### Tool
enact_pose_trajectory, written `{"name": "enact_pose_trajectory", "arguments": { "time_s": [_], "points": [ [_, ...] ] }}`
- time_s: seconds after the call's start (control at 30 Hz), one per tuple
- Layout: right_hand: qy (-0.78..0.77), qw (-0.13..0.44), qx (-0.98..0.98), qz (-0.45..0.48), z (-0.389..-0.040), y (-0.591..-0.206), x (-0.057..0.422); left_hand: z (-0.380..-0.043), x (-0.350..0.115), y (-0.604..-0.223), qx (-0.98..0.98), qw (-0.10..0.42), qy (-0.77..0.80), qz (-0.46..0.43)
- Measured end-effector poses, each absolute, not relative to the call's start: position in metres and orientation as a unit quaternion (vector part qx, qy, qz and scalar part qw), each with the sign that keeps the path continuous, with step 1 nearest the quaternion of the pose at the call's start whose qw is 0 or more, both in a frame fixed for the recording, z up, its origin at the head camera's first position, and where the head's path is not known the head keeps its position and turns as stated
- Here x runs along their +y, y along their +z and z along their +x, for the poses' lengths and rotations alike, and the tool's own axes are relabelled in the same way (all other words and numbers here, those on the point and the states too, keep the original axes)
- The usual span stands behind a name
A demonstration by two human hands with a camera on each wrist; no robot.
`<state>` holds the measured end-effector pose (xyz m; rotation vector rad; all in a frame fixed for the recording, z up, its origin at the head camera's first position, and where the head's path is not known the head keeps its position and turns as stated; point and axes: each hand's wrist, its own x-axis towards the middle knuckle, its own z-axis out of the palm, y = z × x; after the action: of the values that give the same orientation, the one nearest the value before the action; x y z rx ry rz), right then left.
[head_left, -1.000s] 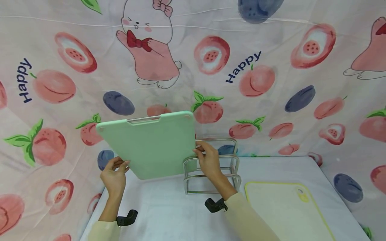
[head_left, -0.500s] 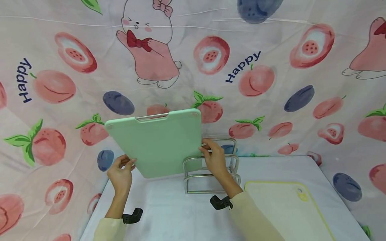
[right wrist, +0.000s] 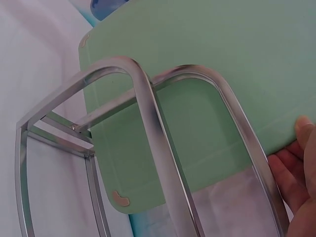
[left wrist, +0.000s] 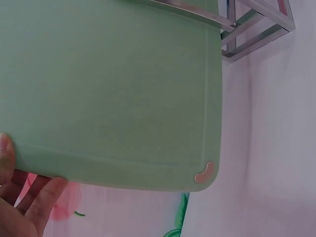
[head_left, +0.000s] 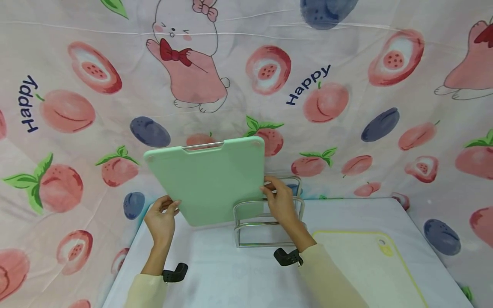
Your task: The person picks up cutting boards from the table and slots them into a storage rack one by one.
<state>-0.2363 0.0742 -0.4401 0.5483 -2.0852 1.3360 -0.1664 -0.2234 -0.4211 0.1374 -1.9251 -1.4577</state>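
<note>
Between your hands: the green board (head_left: 208, 184), upright and slightly slanted, its lower right part behind the two nearer loops of the metal rack (head_left: 265, 245); whether it rests on the rack's base, you cannot tell.
Your left hand (head_left: 161, 220): pinches the board's left edge; the left-wrist view adds the fingertips (left wrist: 47, 197) at the edge.
Your right hand (head_left: 281, 203): pinches the right edge, beside the rack.
Metal handle (head_left: 204, 146): spans the notch in the top edge; you find it in the head view alone.
Pinkish corner marks (right wrist: 121, 198): two in the right-wrist view, one in the left-wrist.
Yellow-rimmed board (head_left: 362, 265): flat on the table (head_left: 219, 273) to your right, head view only.
</note>
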Motion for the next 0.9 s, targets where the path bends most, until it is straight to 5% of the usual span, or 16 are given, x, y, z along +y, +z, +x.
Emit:
{"name": "enact_pose_trajectory", "arguments": {
  "time_s": [0.9],
  "points": [
    [0.486,0.292,-0.798,0.206,-0.233,-0.439,0.11,-0.189,-0.206,-0.439,-0.755,0.328,-0.565,0.049]
  ]
}}
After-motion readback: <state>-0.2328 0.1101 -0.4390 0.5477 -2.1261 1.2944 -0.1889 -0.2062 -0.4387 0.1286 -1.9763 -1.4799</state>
